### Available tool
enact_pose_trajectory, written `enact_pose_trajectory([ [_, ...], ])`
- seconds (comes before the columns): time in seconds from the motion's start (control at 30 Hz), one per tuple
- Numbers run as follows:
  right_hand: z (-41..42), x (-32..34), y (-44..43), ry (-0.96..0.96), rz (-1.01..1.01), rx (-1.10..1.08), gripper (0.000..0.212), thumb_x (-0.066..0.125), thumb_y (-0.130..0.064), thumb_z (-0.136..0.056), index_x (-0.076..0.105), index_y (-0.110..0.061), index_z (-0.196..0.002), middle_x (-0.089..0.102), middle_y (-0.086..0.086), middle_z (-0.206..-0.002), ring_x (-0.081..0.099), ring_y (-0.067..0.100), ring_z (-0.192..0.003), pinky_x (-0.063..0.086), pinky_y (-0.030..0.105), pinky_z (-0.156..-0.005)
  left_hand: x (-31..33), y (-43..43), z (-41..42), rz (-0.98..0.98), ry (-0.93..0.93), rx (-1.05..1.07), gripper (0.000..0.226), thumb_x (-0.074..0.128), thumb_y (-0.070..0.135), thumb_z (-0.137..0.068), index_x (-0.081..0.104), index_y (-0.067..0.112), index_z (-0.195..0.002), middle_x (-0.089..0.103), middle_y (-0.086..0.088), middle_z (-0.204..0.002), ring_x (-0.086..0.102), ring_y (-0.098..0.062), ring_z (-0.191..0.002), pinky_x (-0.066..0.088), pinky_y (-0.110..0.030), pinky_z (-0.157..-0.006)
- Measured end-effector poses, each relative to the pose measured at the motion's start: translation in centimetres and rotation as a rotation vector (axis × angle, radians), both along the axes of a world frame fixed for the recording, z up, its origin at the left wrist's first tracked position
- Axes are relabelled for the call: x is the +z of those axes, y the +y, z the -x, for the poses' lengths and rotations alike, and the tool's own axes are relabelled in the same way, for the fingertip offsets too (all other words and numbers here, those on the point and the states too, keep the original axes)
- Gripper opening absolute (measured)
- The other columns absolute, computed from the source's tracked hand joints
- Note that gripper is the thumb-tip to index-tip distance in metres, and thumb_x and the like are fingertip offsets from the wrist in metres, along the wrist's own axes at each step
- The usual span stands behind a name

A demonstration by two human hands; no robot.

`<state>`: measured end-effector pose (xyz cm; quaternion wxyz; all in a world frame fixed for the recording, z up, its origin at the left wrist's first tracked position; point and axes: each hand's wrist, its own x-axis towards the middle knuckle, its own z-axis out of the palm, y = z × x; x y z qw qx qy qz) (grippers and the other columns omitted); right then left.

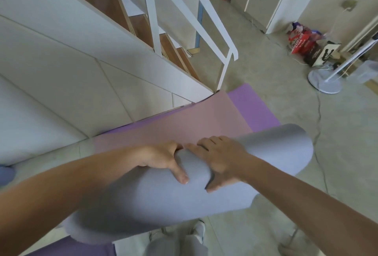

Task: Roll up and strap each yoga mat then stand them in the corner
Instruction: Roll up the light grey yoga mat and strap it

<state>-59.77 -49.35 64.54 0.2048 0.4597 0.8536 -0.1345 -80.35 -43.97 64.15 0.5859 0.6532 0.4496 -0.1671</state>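
Two hands hold one grey-blue yoga mat [155, 200] up in front of the person. The left hand [161, 157] and the right hand [221, 159] sit side by side near the middle of the mat, almost touching. On each hand the fingers go over the far side of the curl and the thumb presses on the near side, so both hands grip the mat.

The mat is only loosely curled, like a big fat tube, and no strap shows on it. Its long way runs across the person, from low on the left to high on the right. The left hand is closer to the low end, the right hand closer to the high end.

Just past the hands, a pink mat [194, 121] lies flat on top of a purple mat [253, 104], beside the stairs [114, 6].

I think the next move is to roll the curl tighter, with both hands turning together so the two ends stay even.
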Motion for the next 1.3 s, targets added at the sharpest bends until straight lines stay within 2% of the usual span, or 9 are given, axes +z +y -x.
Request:
enact_pose_trajectory([
  [0.1, -0.1, 1.6, 1.8, 0.058, 0.141, -0.077, 0.103, 0.076, -0.066, -0.054, 0.024, -0.044, -0.14, 0.057, -0.01, -0.115, 0.059, 0.018, -0.1, 0.05, 0.039, -0.085, 1.4, -0.1, -0.3, -0.072, 0.033, -0.122, 0.092, 0.091, 0.044, -0.06, 0.044, 0.029, -0.137, 0.058, 0.011, -0.132, 0.058, -0.01, -0.116, 0.047, -0.035, -0.103],
  [0.3, -1.0, 2.9, 3.9, 0.253, 0.454, -0.414, 0.089, 0.086, -0.057, -0.047, 0.042, -0.053, -0.124, 0.061, -0.023, -0.109, 0.06, 0.012, -0.101, 0.05, 0.036, -0.089, 1.5, -1.9, -1.5, -0.882, 0.322, -0.506, 0.125, 0.083, 0.063, -0.049, 0.015, 0.024, -0.147, 0.05, 0.002, -0.111, 0.059, -0.025, -0.095, 0.049, -0.035, -0.08],
  [0.43, -1.0, 2.6, 2.5, 0.054, 0.244, -0.235, 0.13, 0.083, -0.066, -0.051, 0.004, -0.043, -0.151, 0.038, -0.013, -0.148, 0.045, 0.019, -0.13, 0.04, 0.038, -0.104, 0.5, 0.6, -0.2, -0.474, 0.197, -0.202, 0.085, 0.089, 0.049, -0.044, 0.047, 0.028, -0.115, 0.063, 0.008, -0.103, 0.064, -0.017, -0.09, 0.057, -0.037, -0.079],
  [0.57, -0.5, 1.9, 1.6, -0.017, 0.043, -0.032, 0.121, 0.077, -0.067, -0.055, 0.007, -0.036, -0.149, 0.043, -0.005, -0.137, 0.047, 0.021, -0.117, 0.043, 0.04, -0.096, 1.4, 2.0, 1.1, -0.027, 0.047, -0.079, 0.077, 0.094, 0.034, -0.05, 0.057, 0.025, -0.117, 0.07, 0.007, -0.11, 0.069, -0.013, -0.099, 0.057, -0.04, -0.091],
  [0.7, -1.2, 2.9, 3.4, 0.127, 0.254, -0.245, 0.098, 0.081, -0.062, -0.046, 0.033, -0.05, -0.13, 0.06, -0.016, -0.11, 0.059, 0.015, -0.097, 0.05, 0.037, -0.085, 3.0, 1.2, 0.4, -0.277, 0.15, -0.291, 0.129, 0.088, 0.062, -0.047, 0.02, 0.03, -0.152, 0.04, 0.014, -0.148, 0.047, -0.014, -0.13, 0.04, -0.038, -0.109],
  [0.83, -1.9, 3.7, 3.9, 0.261, 0.458, -0.479, 0.099, 0.087, -0.055, -0.045, 0.033, -0.057, -0.127, 0.058, -0.02, -0.116, 0.058, 0.014, -0.104, 0.051, 0.04, -0.09, 2.4, -1.2, -0.7, -0.897, 0.313, -0.559, 0.131, 0.079, 0.07, -0.048, 0.011, 0.026, -0.15, 0.047, 0.004, -0.127, 0.053, -0.022, -0.107, 0.046, -0.039, -0.093],
  [1.0, -1.1, 3.3, 1.7, 0.112, 0.238, -0.249, 0.135, 0.084, -0.064, -0.054, -0.006, -0.041, -0.152, 0.027, -0.009, -0.152, 0.039, 0.02, -0.133, 0.038, 0.039, -0.106, 2.4, 1.1, 0.0, -0.648, 0.266, -0.37, 0.093, 0.082, 0.067, -0.043, 0.043, 0.037, -0.122, 0.06, 0.016, -0.107, 0.061, -0.015, -0.094, 0.05, -0.034, -0.083],
  [1.13, -0.5, 2.1, 1.4, 0.042, 0.005, -0.103, 0.126, 0.075, -0.07, -0.057, 0.0, -0.034, -0.151, 0.038, -0.002, -0.142, 0.044, 0.022, -0.122, 0.039, 0.04, -0.102, 3.5, 2.8, 0.5, -0.279, 0.156, -0.213, 0.079, 0.091, 0.056, -0.045, 0.053, 0.04, -0.113, 0.063, 0.018, -0.11, 0.062, -0.007, -0.098, 0.054, -0.035, -0.089],
  [1.3, -1.3, 3.9, 4.0, 0.196, 0.185, -0.343, 0.101, 0.082, -0.062, -0.047, 0.036, -0.045, -0.134, 0.059, -0.017, -0.117, 0.06, 0.014, -0.102, 0.049, 0.034, -0.087, 4.4, 1.2, -0.2, -0.697, 0.34, -0.52, 0.143, 0.082, 0.073, -0.043, 0.0, 0.034, -0.153, 0.04, 0.006, -0.146, 0.046, -0.021, -0.129, 0.034, -0.045, -0.111],
])
